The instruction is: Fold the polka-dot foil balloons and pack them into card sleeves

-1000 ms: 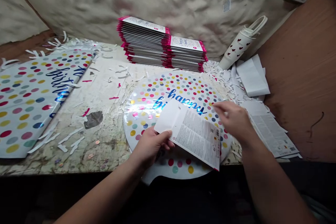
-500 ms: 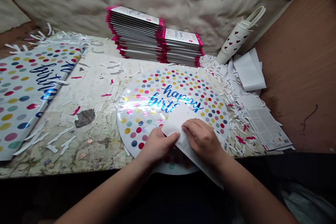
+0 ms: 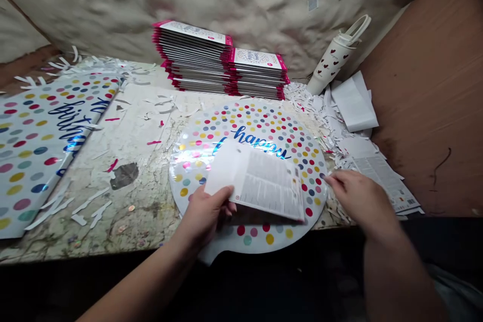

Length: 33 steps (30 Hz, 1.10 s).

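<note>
My left hand (image 3: 209, 216) grips a printed card (image 3: 267, 186) by its left edge, thumb on top. The card has a blank white flap and grey small print, and is held tilted above a round foil balloon (image 3: 264, 241). Coloured dots and blue "happy" lettering show on the flat, clear-white balloon; the card hides the lower lettering. At the balloon's right edge is my right hand (image 3: 360, 198), thumb and fingers pinched together and slightly blurred. Whether anything small is between those fingers I cannot make out.
Pink-and-white packages (image 3: 199, 58) stand stacked by the wall. A second, folded dotted balloon (image 3: 33, 146) lies left. On the right are a tumbler with hearts (image 3: 330, 65), white paper scraps (image 3: 302, 98), white sheets (image 3: 354, 103) and another printed card (image 3: 381, 178).
My right hand has left the card and moved right to the balloon's edge. My left hand keeps hold of the card, which has swung up flatter and shows more print.
</note>
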{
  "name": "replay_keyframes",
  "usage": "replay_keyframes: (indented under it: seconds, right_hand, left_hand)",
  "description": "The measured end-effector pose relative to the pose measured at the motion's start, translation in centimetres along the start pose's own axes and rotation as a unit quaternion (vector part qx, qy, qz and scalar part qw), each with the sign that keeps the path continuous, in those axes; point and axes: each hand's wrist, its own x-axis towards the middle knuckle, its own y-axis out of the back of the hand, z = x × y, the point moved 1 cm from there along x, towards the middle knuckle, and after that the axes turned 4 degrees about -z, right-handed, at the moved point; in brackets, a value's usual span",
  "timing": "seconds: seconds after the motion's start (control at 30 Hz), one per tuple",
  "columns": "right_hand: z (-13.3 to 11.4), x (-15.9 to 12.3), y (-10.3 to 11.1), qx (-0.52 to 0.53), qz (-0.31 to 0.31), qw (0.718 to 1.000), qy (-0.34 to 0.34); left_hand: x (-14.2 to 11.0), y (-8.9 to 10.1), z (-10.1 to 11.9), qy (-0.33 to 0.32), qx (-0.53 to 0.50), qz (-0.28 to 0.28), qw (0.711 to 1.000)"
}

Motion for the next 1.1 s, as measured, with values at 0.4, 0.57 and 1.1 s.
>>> replay_keyframes:
  seconds: [0.4, 0.57, 1.1]
  right_hand:
    - [-8.4, 0.6, -6.1, 0.166, 0.027, 0.918, 0.36]
    - [-7.0, 2.2, -7.0, 0.212, 0.018, 0.89, 0.404]
    - [-7.9, -2.8, -7.3, 0.097, -0.03, 0.918, 0.383]
  left_hand:
    - [-2.5, 2.3, 2.6, -0.389, 0.459, -0.105, 0.792]
    - [-0.3, 5.3, 2.2, -0.623, 0.556, 0.018, 0.55]
    - [-0.2, 4.6, 0.3, -0.444, 0.659, -0.164, 0.584]
